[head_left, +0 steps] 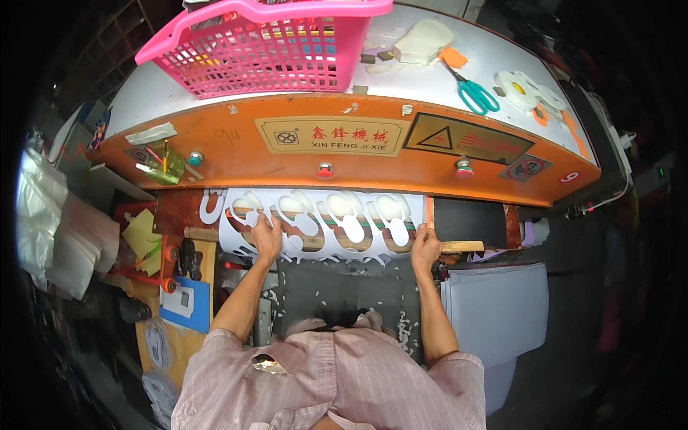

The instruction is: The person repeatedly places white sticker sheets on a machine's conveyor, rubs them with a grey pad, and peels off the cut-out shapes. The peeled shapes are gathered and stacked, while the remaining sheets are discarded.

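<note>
A white sheet (pixel 331 249) with a row of sole-like and curved cut-outs lies under the front of an orange machine (pixel 251 168). Brown and green surfaces show through its openings. My left hand (pixel 267 238) grips a strip between cut-outs near the left side, fingers pointing away from me. At the sheet's right edge, my right hand (pixel 426 249) pinches the margin between thumb and fingers. Just right of that hand, a light wooden bar (pixel 462 246) sticks out. A loose U-shaped white piece (pixel 210 206) rests left of the sheet.
On the machine top stand a pink basket (pixel 272 61), teal scissors (pixel 476 94) and white scraps (pixel 423 41). Red and green push buttons (pixel 325 170) line its front. Stacked pale sheets (pixel 494 308) lie at right; a blue clipboard (pixel 185 304) and red crate (pixel 136 244) at left.
</note>
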Tool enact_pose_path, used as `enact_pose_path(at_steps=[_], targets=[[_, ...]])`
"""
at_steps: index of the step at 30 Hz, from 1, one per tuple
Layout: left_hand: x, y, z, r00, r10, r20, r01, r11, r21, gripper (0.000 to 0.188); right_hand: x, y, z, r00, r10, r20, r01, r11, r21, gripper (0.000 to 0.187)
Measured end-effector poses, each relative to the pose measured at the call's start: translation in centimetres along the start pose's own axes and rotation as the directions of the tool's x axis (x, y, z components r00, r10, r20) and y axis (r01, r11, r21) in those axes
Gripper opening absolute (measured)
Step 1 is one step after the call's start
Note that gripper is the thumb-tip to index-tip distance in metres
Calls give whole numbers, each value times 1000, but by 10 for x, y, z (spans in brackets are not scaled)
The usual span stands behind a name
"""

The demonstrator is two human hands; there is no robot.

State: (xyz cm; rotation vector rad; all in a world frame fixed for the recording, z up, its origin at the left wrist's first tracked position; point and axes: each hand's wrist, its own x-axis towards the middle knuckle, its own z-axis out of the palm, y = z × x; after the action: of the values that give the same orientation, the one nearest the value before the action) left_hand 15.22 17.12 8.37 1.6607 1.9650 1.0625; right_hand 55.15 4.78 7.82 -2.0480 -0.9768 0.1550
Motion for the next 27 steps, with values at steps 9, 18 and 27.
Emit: enact_pose_path(at_steps=[9, 18, 27], targets=[[-31, -41, -32, 994, 97, 47, -95, 994, -56, 29, -40, 9, -9, 990, -133, 44, 134, 990, -36, 46], [-90, -115, -50, 969, -24, 247, 133, 892, -432, 14, -130, 49, -15, 979, -138, 151, 121, 986, 116, 20], [-162, -124, -67, 949, -265, 171, 312, 867, -387, 27, -139, -62, 34, 809, -464, 362, 505, 863, -21, 71]])
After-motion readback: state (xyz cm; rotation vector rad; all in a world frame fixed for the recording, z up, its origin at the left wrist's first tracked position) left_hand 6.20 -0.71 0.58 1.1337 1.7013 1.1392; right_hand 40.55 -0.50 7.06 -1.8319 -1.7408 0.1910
